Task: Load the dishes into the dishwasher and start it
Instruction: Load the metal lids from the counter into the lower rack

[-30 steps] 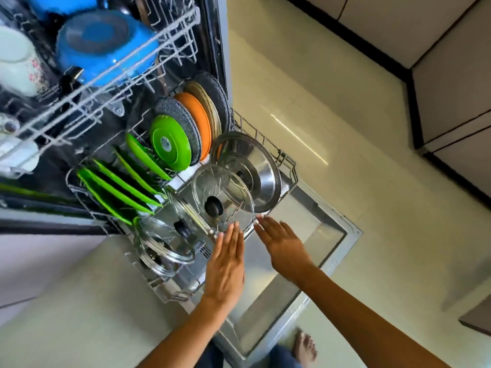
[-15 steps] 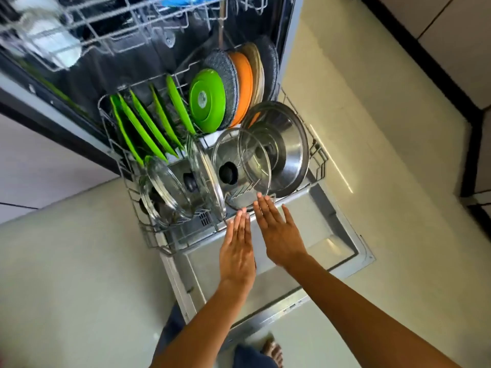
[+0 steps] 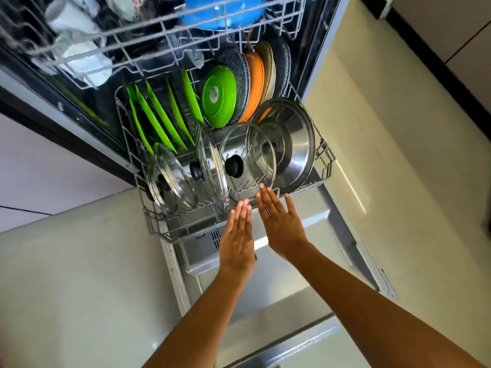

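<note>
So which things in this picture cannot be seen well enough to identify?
Head view, the only one:
- White cups in the upper wire rack: motion-blurred, pattern unreadable.
- Blue round dish: cut off by the top edge.
- Beige plate behind the orange plate: only its rim shows.
- Dishwasher controls: not visible anywhere.

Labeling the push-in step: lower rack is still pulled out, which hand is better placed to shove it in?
Right, narrowly. The right hand has straight fingers reaching the lower rack front rim near the glass lid. The left hand is flat beside it, fingertips slightly short of the rim. Using both looks likeliest.
</note>
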Demonstrator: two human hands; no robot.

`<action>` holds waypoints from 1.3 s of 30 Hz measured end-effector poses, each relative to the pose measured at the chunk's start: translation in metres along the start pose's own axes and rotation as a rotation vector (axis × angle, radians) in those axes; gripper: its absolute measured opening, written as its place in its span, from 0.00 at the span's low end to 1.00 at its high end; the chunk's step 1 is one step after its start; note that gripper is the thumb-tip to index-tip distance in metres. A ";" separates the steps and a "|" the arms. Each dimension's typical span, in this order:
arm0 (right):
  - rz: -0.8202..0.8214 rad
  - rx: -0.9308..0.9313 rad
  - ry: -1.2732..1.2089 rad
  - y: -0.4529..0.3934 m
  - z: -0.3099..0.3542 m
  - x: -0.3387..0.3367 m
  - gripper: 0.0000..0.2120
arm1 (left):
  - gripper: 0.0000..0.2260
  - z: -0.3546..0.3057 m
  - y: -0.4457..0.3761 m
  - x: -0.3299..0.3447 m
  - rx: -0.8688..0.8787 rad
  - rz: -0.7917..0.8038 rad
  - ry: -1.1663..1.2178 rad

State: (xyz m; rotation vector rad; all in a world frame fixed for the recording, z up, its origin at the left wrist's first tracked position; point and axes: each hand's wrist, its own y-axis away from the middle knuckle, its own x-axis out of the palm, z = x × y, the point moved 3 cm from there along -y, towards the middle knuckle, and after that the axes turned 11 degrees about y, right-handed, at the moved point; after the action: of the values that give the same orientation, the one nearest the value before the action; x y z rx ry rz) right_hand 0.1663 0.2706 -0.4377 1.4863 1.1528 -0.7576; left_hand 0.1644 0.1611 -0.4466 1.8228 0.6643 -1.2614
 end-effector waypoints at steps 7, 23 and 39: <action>0.053 -0.009 -0.018 -0.061 -0.006 -0.020 0.32 | 0.41 0.036 -0.052 -0.029 -0.022 0.099 -0.044; 0.070 0.023 0.022 -0.194 -0.018 -0.065 0.34 | 0.40 0.109 -0.163 -0.077 0.002 0.077 -0.044; 0.047 0.044 0.015 -0.255 -0.023 -0.086 0.30 | 0.40 0.155 -0.220 -0.093 0.059 0.061 -0.094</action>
State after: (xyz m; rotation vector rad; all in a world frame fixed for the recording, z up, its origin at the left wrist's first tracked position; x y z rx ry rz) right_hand -0.1040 0.2636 -0.4439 1.5526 1.1150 -0.7450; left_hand -0.1197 0.1514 -0.4570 1.8055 0.5213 -1.3299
